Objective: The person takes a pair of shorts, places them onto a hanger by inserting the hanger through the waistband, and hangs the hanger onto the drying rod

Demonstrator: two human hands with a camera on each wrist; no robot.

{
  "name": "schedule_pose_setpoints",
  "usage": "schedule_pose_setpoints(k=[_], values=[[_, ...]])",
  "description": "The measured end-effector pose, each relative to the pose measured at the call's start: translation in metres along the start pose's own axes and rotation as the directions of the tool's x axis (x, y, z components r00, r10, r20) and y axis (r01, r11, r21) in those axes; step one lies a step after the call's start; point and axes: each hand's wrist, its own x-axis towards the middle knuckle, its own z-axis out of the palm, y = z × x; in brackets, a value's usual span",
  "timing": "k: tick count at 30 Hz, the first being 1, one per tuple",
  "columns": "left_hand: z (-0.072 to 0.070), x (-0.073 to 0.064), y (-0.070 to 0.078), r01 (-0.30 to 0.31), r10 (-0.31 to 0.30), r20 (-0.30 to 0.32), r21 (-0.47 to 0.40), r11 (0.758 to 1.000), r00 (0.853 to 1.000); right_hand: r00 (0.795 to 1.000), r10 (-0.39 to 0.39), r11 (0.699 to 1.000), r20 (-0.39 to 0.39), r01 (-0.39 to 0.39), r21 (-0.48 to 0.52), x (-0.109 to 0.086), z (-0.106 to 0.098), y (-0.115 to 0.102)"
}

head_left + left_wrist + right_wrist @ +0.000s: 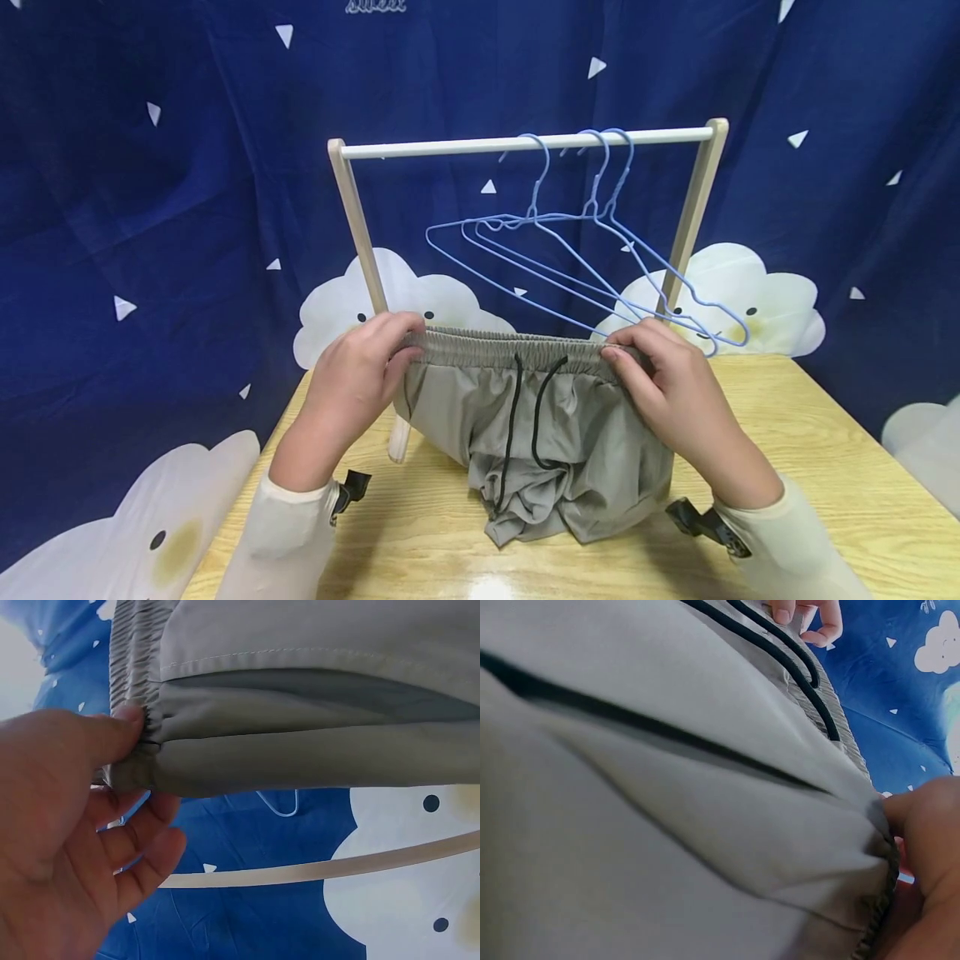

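A pair of grey drawstring pants (600,442) is held up by its waistband, the lower part bunched close above the table. My left hand (360,367) pinches one end of the elastic waistband between thumb and fingers. In the left wrist view, that thumb (124,731) presses the gathered band beside a side pocket. At the opposite end, my right hand (675,392) grips the waistband too. Two black drawstring ends (512,433) hang down the front. In the right wrist view, the grey fabric (667,802) hides part of my right hand (934,855).
Behind the pants stands a wooden rack (696,217) with a white rail (442,147). Several blue wire hangers (536,196) hang from it, their lower right ends close to my right hand. Below lies a wood-grain table (420,533); a blue cloud-patterned curtain (187,225) hangs behind.
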Motion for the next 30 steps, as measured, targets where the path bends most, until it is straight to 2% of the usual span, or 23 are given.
schedule_pose_setpoints(k=[6, 11, 16, 19, 22, 26, 30], values=[[-0.0005, -0.0004, -0.0001, 0.014, -0.013, -0.04, 0.005, 1.0, 0.999, 1.0, 0.003, 1.0, -0.009, -0.003, 0.009, 0.0015, -0.0022, -0.0021], [-0.0001, -0.0005, 0.0002, 0.025, -0.025, -0.012, -0.062, 0.998, 1.0, 1.0, 0.009, 1.0, -0.011, -0.009, 0.002, 0.0011, -0.0022, -0.0023], [0.0022, 0.0009, 0.0006, 0.015, -0.003, 0.072, -0.173, 0.985, 0.997, 1.0, 0.021, 1.0, -0.007, -0.021, -0.006, -0.0002, -0.0002, -0.002], [0.0036, 0.0002, 0.0006, 0.025, 0.008, 0.131, -0.241, 0.97, 0.991, 1.0, 0.02, 1.0, -0.003, -0.02, -0.014, -0.0008, 0.001, -0.002], [0.0034, -0.0004, 0.0018, 0.044, 0.005, 0.156, -0.304, 0.952, 0.988, 1.0, 0.013, 1.0, -0.003, -0.013, -0.019, -0.0006, 0.0011, -0.0021], [0.0031, -0.0006, 0.0024, 0.05, -0.003, 0.144, -0.326, 0.944, 0.99, 1.0, 0.02, 0.999, 0.008, -0.02, -0.026, -0.0006, 0.0008, -0.0025], [0.0036, -0.0003, 0.0029, 0.04, -0.009, 0.102, -0.312, 0.949, 0.995, 0.997, 0.05, 0.998, 0.06, -0.048, -0.048, -0.0013, 0.0001, -0.0029]])
